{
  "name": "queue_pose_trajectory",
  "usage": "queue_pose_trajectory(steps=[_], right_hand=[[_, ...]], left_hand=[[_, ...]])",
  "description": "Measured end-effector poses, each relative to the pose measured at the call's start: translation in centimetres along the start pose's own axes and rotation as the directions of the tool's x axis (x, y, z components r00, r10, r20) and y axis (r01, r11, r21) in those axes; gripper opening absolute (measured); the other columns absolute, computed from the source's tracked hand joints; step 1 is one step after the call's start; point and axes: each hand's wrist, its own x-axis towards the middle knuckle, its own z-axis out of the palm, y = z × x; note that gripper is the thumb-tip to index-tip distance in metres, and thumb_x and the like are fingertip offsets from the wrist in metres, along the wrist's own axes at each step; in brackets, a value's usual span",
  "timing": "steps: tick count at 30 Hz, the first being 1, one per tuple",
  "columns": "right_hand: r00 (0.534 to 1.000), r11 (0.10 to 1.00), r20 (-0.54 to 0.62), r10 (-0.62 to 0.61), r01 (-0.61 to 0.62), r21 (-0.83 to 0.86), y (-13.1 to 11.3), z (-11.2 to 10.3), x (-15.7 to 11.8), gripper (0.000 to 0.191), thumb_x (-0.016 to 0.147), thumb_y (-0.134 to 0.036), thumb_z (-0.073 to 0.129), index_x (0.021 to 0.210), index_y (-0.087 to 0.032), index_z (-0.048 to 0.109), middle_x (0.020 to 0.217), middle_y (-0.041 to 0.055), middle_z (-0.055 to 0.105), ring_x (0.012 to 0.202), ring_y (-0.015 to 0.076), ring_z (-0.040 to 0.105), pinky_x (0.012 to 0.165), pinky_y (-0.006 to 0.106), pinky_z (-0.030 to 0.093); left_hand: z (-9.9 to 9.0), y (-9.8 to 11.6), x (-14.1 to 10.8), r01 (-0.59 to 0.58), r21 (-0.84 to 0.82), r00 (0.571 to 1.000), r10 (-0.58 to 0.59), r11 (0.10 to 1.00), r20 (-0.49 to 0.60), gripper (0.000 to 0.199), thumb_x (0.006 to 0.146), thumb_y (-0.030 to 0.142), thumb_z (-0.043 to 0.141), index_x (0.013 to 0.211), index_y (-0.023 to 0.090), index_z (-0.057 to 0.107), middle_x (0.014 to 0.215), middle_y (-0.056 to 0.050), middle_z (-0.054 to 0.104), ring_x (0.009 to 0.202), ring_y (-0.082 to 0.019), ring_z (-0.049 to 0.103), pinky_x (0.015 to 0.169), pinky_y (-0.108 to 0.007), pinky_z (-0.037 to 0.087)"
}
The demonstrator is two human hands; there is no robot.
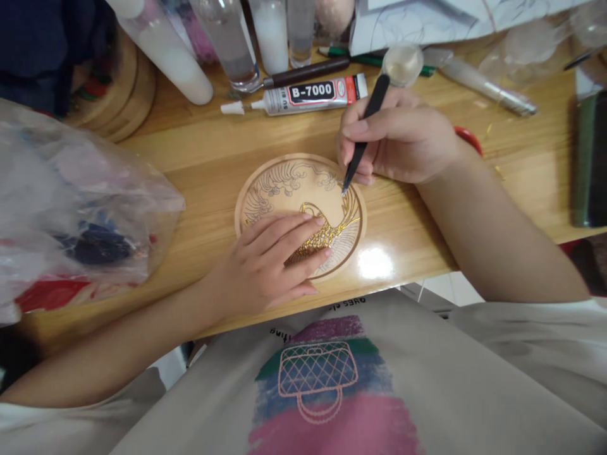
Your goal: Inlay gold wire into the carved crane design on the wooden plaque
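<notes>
A round wooden plate (pixel 303 178) with a raised rim lies on the table, printed with dark wave-like lines. Gold wire (pixel 327 232) on it outlines a scaled fish shape with a fanned tail. My left hand (pixel 275 256) rests palm down over the plate's lower left, fingers stretched out and covering part of the fish. Between the thumb and fingers of my right hand (pixel 398 136) is a pair of black tweezers (pixel 370 120). The tips point down at the gold tail near the plate's upper right; whether they grip any wire is too small to tell.
A B-7000 glue tube (pixel 315 93) lies behind the plate, near a dark-handled tool (pixel 308 72) and a small round container (pixel 403 63). Bottles (pixel 227 44) stand at the back. A clear plastic bag (pixel 90 208) fills the left; a dark green-edged object (pixel 590 161) lies far right.
</notes>
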Motion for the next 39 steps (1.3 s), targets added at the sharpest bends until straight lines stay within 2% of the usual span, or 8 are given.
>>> queue_pose_trajectory(steps=[4, 11, 18, 27, 33, 39], right_hand=[[1.000, 1.000, 0.011, 0.002, -0.002, -0.016, 0.04, -0.14, -0.06, 0.017, 0.088, -0.011, 0.054, 0.073, -0.010, 0.064, 0.048, -0.0050, 0.057, 0.042, 0.0049, 0.052, 0.041, 0.014, 0.044], [0.998, 0.999, -0.042, 0.037, -0.037, -0.011, -0.15, 0.18, 0.02, 0.018, 0.083, -0.014, 0.056, 0.068, -0.012, 0.066, 0.045, -0.0037, 0.056, 0.040, 0.0060, 0.050, 0.039, 0.016, 0.043], [1.000, 1.000, 0.014, 0.009, -0.009, -0.002, 0.05, -0.13, -0.07, 0.022, 0.090, -0.006, 0.047, 0.075, -0.008, 0.063, 0.049, -0.0049, 0.058, 0.042, 0.0058, 0.054, 0.042, 0.015, 0.044], [1.000, 1.000, -0.005, 0.028, -0.028, 0.011, -0.08, -0.06, -0.11, 0.018, 0.087, -0.010, 0.053, 0.073, -0.008, 0.064, 0.048, -0.0028, 0.059, 0.041, 0.0075, 0.054, 0.039, 0.018, 0.042], [1.000, 1.000, 0.004, 0.015, -0.015, 0.007, 0.03, -0.02, -0.20, 0.021, 0.089, -0.006, 0.046, 0.074, -0.008, 0.062, 0.049, -0.0047, 0.059, 0.043, 0.0062, 0.054, 0.041, 0.015, 0.042], [0.999, 1.000, 0.041, -0.007, 0.007, -0.003, 0.12, -0.34, -0.22, 0.021, 0.092, -0.005, 0.046, 0.077, -0.006, 0.061, 0.051, -0.0048, 0.059, 0.044, 0.0056, 0.056, 0.043, 0.014, 0.045]], left_hand=[[-0.10, 0.00, 0.13, -0.001, -0.009, 1.000, 0.001, 1.000, -0.003, 0.037, 0.094, 0.046, 0.059, 0.121, 0.021, 0.063, 0.138, -0.016, 0.059, 0.131, -0.030, 0.052, 0.107, -0.047, 0.046], [-0.03, 0.02, 0.07, 0.020, -0.021, 1.000, -0.020, 1.000, 0.017, 0.034, 0.095, 0.043, 0.058, 0.122, 0.022, 0.063, 0.140, -0.015, 0.058, 0.133, -0.029, 0.051, 0.108, -0.046, 0.045], [0.04, -0.05, 0.12, 0.022, -0.018, 1.000, -0.022, 1.000, 0.021, 0.034, 0.095, 0.043, 0.058, 0.121, 0.022, 0.062, 0.140, -0.014, 0.057, 0.133, -0.029, 0.050, 0.110, -0.045, 0.044], [-0.29, -0.03, 0.34, -0.002, -0.009, 1.000, 0.002, 1.000, 0.011, 0.037, 0.095, 0.045, 0.059, 0.122, 0.020, 0.063, 0.137, -0.016, 0.060, 0.130, -0.030, 0.053, 0.107, -0.045, 0.046], [-0.20, 0.01, 0.31, 0.025, 0.005, 0.999, -0.025, 1.000, -0.045, 0.040, 0.098, 0.043, 0.053, 0.124, 0.014, 0.061, 0.130, -0.017, 0.064, 0.126, -0.029, 0.056, 0.104, -0.044, 0.049], [0.22, 0.04, -0.09, 0.030, -0.015, 0.997, -0.031, 0.999, -0.073, 0.032, 0.096, 0.039, 0.056, 0.119, 0.018, 0.064, 0.134, -0.014, 0.062, 0.129, -0.027, 0.054, 0.109, -0.043, 0.044]])
